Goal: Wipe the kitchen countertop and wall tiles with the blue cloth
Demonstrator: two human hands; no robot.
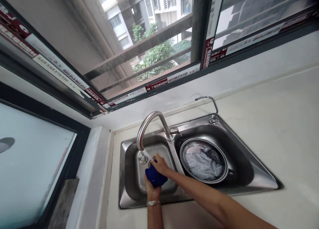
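Observation:
A dark blue cloth (155,177) is bunched over the left basin of a steel double sink (254,174). My left hand (151,188), with a bracelet at the wrist, grips the cloth from below. Closed on the cloth's top is my right hand (159,164). Both hands sit just under the spout of the curved tap (149,122), where a thin stream of water falls onto them.
The right basin holds a round steel pan (203,162) with crumpled clear plastic and a dark item inside. A small second tap (210,104) stands behind it. Pale countertop (281,122) spreads to the right. An open window (149,49) runs along the back wall.

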